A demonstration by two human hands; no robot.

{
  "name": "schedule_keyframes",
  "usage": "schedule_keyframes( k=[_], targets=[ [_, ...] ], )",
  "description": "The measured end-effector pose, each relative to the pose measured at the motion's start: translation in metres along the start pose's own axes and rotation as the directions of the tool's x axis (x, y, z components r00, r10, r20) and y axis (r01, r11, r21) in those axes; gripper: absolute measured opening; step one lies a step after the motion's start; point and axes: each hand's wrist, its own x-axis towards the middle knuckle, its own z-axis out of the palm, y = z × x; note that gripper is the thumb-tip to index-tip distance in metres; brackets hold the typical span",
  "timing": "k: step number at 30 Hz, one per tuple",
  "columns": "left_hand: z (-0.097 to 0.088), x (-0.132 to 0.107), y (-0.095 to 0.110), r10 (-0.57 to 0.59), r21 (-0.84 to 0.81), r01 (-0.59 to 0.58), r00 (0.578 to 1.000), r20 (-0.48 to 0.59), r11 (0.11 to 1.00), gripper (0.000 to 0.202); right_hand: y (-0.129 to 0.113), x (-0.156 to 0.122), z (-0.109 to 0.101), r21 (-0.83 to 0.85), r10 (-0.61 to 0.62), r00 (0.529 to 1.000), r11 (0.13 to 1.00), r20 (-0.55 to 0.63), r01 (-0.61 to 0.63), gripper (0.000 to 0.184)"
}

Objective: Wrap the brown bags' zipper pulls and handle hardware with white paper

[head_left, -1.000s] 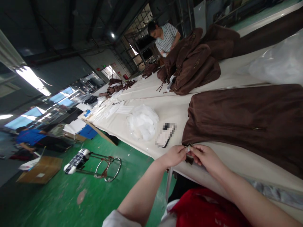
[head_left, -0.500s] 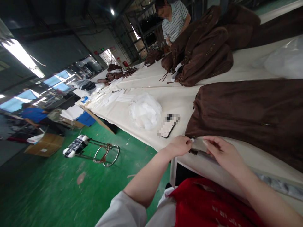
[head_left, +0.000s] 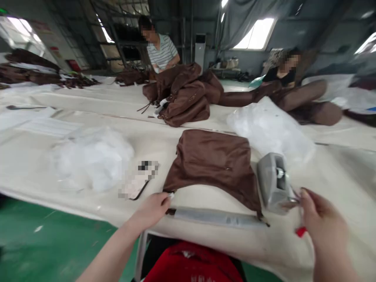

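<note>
A brown handbag lies flat on the cloth-covered table in front of me. At its lower left corner, my left hand pinches a small white piece. Below the bag runs a strap wrapped in pale plastic, its dark ends showing. My right hand is closed at the front of a grey tape dispenser, right of the bag. Between its finger and thumb seems to be the tape's end, blurred. A small red piece shows beneath that hand.
Left of the bag lie a phone and crumpled white plastic. A clear plastic bag sits behind the dispenser. Brown bags are heaped across the table. Two people are on the far side.
My view has swung right and levelled, bringing the dispenser into sight. My right hand has moved away from my left, over to the dispenser. The left keeps its pinch by the bag's corner.
</note>
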Motion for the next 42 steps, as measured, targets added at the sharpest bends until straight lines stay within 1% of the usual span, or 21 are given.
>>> schedule_keyframes(
  k=[1,3,5,8,10,12,14,15,16,18,21,25,27,30,32,34,35,36,39,40,42],
  targets=[
    [0.001,0.002,-0.001,0.007,-0.007,-0.007,1.0,-0.001,1.0,0.03,-0.001,0.005,0.0,-0.006,0.052,0.999,0.999,-0.005,-0.052,0.054],
    [0.002,0.004,-0.003,0.019,-0.018,-0.019,1.0,-0.005,1.0,0.029,0.0,0.012,0.004,0.021,0.121,0.992,0.992,0.036,-0.122,0.052],
    [0.003,0.005,-0.004,0.02,-0.031,-0.02,1.0,-0.001,0.999,0.03,0.005,0.016,0.01,0.058,0.144,0.987,0.987,0.071,-0.148,0.052],
    [0.002,0.004,-0.004,0.007,-0.056,-0.007,1.0,0.004,0.998,0.03,0.011,0.016,0.013,0.126,0.173,0.982,0.975,0.077,-0.182,0.048],
    [0.003,0.004,-0.005,0.014,-0.068,-0.013,1.0,0.005,0.998,0.03,0.012,0.013,0.011,0.237,0.177,0.981,0.952,0.082,-0.191,0.042],
    [0.004,0.005,-0.006,0.031,-0.078,-0.031,1.0,0.004,0.996,0.03,0.013,0.01,0.008,0.413,0.164,0.981,0.89,0.107,-0.194,0.037],
    [0.005,0.007,-0.008,0.037,-0.082,-0.036,0.999,0.01,0.996,0.029,0.016,0.007,0.007,0.569,0.133,0.982,0.801,0.132,-0.185,0.033],
    [0.006,0.008,-0.009,0.033,-0.082,-0.032,0.999,0.015,0.996,0.029,0.018,0.007,0.007,0.613,0.116,0.984,0.77,0.137,-0.176,0.032],
    [0.007,0.009,-0.01,0.028,-0.08,-0.026,0.999,0.02,0.996,0.028,0.02,0.006,0.008,0.633,0.1,0.986,0.757,0.132,-0.162,0.031],
    [0.008,0.01,-0.012,0.016,-0.077,-0.014,1.0,0.026,0.997,0.027,0.024,0.006,0.009,0.634,0.075,0.992,0.763,0.106,-0.125,0.031],
    [0.009,0.01,-0.013,0.016,-0.079,-0.014,1.0,0.024,0.997,0.027,0.027,0.007,0.012,0.602,0.027,0.996,0.795,0.082,-0.071,0.03],
    [0.007,0.01,-0.011,0.025,-0.083,-0.023,0.999,0.027,0.996,0.029,0.023,0.01,0.011,0.541,-0.084,0.991,0.841,0.108,0.012,0.03],
    [0.006,0.01,-0.01,0.032,-0.088,-0.03,0.999,0.026,0.996,0.03,0.021,0.008,0.008,0.558,-0.123,0.984,0.829,0.125,0.033,0.03],
    [0.005,0.009,-0.008,0.035,-0.071,-0.033,0.999,0.025,0.997,0.03,0.02,-0.003,0.0,0.587,-0.146,0.982,0.808,0.123,0.047,0.03],
    [0.004,0.009,-0.007,0.033,-0.06,-0.032,0.999,0.027,0.998,0.029,0.021,-0.015,-0.004,0.523,-0.121,0.988,0.85,0.093,0.055,0.031],
    [0.004,0.009,-0.006,0.032,-0.06,-0.03,0.999,0.031,0.998,0.029,0.024,-0.027,-0.004,0.384,-0.053,0.997,0.923,0.055,0.028,0.031],
    [0.004,0.008,-0.006,0.032,-0.061,-0.03,0.999,0.033,0.998,0.029,0.027,-0.031,-0.002,0.322,-0.02,0.998,0.947,0.056,0.001,0.031],
    [0.004,0.008,-0.006,0.031,-0.061,-0.029,0.999,0.034,0.998,0.029,0.03,-0.034,0.002,0.293,0.001,0.997,0.956,0.076,-0.024,0.031],
    [0.001,0.005,-0.005,0.048,-0.094,-0.043,0.998,0.047,0.995,0.03,0.043,-0.033,0.015,0.359,0.002,0.986,0.931,0.166,-0.062,0.032],
    [-0.001,0.003,-0.004,0.064,-0.125,-0.057,0.996,0.054,0.99,0.03,0.048,-0.03,0.018,0.347,0.016,0.985,0.935,0.172,-0.076,0.031],
    [-0.003,-0.002,0.0,0.089,-0.195,-0.076,0.994,0.056,0.978,0.031,0.058,-0.027,0.018,0.207,0.101,0.984,0.97,0.144,-0.13,0.029]
  ],
)
